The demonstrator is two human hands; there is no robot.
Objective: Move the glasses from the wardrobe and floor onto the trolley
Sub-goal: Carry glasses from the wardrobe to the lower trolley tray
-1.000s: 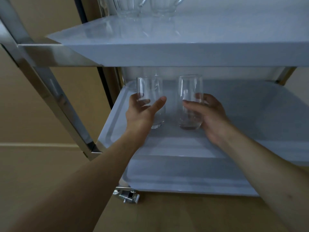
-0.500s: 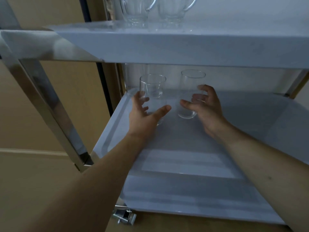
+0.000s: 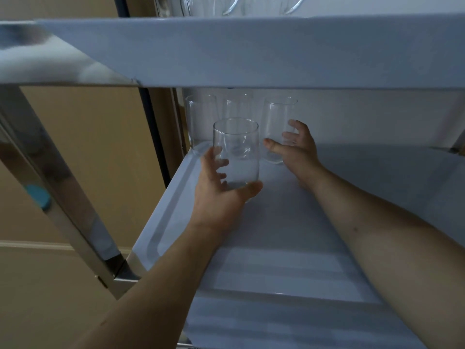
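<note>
Clear glass on grey plastic, deep in the lower shelf (image 3: 327,222) of the trolley. Left hand (image 3: 221,195) wrapped low round the held tumbler (image 3: 236,152), thumb across the near side, fingers curled about the far side; impossible to tell whether already standing on the shelf or held just above it. Right hand (image 3: 297,149) spread, thumb and fingers loosely either side of a second tumbler (image 3: 276,129), apparently upright on the shelf; contact too faint to call. Just beyond the left fingertips, a corner tumbler (image 3: 201,122) and a rear tumbler (image 3: 237,107), already parked close together at the back. Above both hands, the upper shelf (image 3: 251,51), carrying handled glassware (image 3: 226,6).

Likely trouble from here: glass on glass. Little room between the held tumbler and the pair beyond the left fingers, hence the risk of a knock, a chip or a toppled row from any push further in. Same danger between the two hands, with those tumblers near enough to clink under a sideways shift. Low grip, tall body: prone to tipping if let go before full contact with the shelf. Spread right fingers liable to drag the second tumbler over on the way out. Upper shelf close above both wrists, ready to catch a hand lifted too soon and jolt the glassware on top.
</note>
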